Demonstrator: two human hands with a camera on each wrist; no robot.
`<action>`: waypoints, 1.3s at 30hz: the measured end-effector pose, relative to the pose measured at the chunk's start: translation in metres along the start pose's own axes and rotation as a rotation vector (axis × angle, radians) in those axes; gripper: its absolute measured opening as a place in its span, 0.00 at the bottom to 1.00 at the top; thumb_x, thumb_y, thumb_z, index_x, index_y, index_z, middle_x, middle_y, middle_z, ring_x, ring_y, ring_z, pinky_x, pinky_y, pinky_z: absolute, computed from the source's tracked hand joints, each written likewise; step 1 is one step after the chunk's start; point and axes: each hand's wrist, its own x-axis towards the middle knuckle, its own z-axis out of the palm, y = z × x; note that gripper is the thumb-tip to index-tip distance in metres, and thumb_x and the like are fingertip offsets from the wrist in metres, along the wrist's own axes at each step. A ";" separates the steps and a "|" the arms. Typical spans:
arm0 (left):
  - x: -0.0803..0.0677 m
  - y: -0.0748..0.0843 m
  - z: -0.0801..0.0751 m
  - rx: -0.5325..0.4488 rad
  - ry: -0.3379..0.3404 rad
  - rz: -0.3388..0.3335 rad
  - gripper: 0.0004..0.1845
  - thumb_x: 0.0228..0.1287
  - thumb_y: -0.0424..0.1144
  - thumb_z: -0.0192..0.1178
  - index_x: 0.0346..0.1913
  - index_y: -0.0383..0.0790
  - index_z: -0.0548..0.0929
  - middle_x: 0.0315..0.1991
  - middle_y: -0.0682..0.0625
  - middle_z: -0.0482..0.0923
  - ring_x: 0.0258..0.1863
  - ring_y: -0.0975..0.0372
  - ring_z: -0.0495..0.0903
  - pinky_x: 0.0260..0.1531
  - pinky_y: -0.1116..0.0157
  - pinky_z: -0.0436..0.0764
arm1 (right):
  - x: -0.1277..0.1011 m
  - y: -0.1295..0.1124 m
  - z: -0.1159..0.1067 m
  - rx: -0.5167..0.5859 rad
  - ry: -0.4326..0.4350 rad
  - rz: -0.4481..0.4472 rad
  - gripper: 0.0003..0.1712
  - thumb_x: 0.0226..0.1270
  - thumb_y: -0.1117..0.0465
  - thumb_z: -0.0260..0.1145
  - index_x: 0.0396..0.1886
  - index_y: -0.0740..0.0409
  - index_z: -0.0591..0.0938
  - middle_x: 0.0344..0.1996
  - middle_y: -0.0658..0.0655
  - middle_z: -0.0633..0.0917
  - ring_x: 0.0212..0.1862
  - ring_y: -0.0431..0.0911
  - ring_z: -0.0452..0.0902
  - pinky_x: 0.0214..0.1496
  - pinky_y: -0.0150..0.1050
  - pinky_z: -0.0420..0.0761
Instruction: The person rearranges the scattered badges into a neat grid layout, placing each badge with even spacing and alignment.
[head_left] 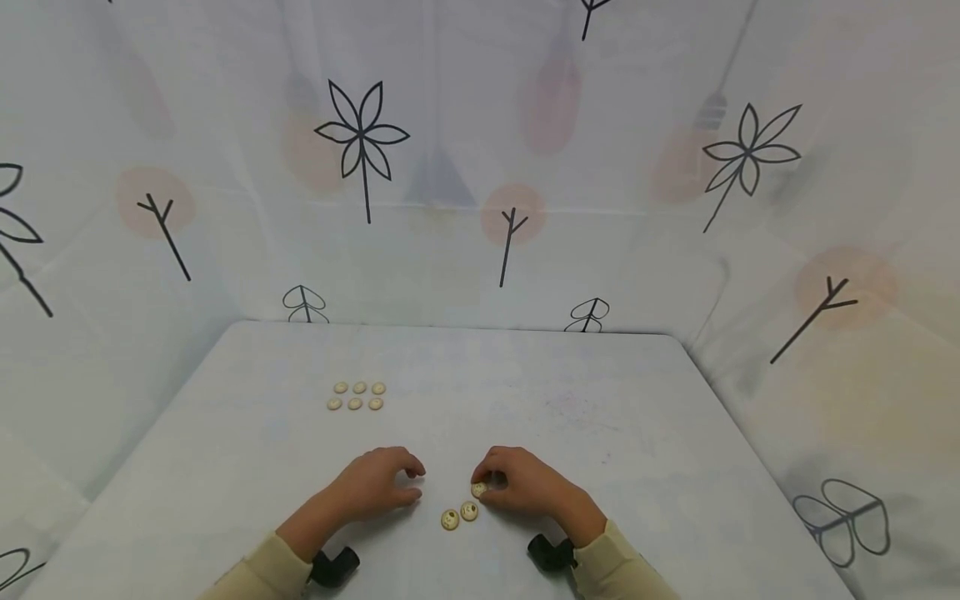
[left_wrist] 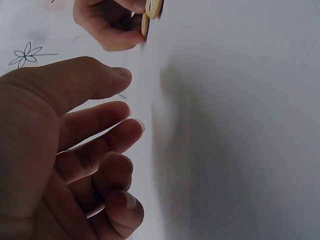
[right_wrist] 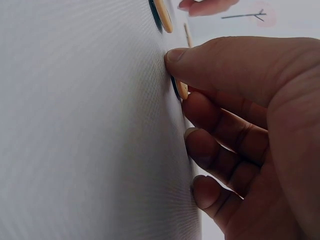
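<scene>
My right hand pinches a small round tan disc between thumb and fingers, low at the white table. In the right wrist view the thumb and fingertips meet around the disc's edge. Just nearer to me lie two more such discs, one close by the right thumb and another to its left; both bear dark marks. To the left, my left hand hovers with loosely bent fingers, thumb apart and nothing between them. Its wrist view shows the bare fingers over the tabletop.
Several matching discs lie in two rows farther back on the left of the white table. A pale curtain with plant drawings surrounds the table's back and sides. Dark wrist cameras sit at both cuffs.
</scene>
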 end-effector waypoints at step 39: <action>0.007 0.036 0.019 -0.067 -0.116 0.116 0.12 0.51 0.51 0.70 0.38 0.54 0.86 0.32 0.66 0.75 0.31 0.72 0.71 0.37 0.68 0.74 | -0.003 -0.002 -0.002 0.016 -0.003 -0.020 0.09 0.62 0.54 0.68 0.42 0.40 0.85 0.37 0.37 0.80 0.37 0.32 0.73 0.43 0.29 0.75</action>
